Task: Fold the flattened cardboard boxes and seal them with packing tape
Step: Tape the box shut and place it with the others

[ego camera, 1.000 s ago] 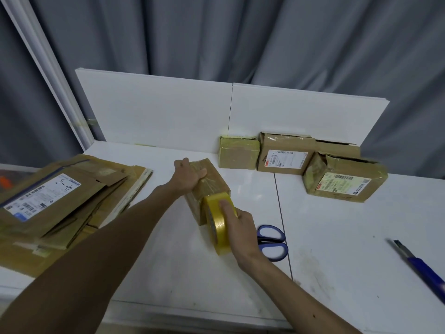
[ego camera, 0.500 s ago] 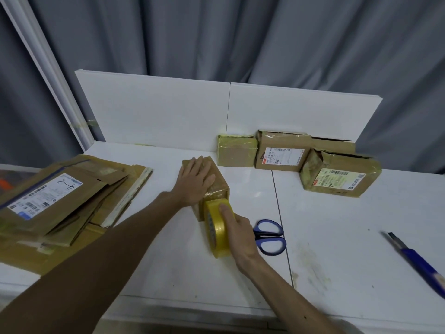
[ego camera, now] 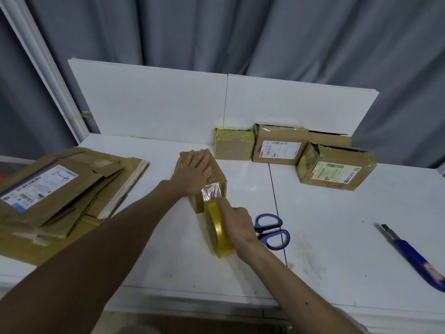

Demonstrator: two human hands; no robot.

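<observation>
Far left: a stack of flattened boxes (ego camera: 60, 196), not yet folded, is the work remaining. Centre: my left hand (ego camera: 195, 171), fingers spread, presses flat on the folded box (ego camera: 216, 177), which stands on the table (ego camera: 337, 225). A tape strip (ego camera: 212, 192) runs from its near edge to the tape roll (ego camera: 218, 231), gripped by my right hand (ego camera: 238, 225). Sealing is under way and the strip is uncut; the scissors (ego camera: 273, 231) lie just beside the roll. Rear right: a row of taped boxes (ego camera: 279, 148), apparently finished.
</observation>
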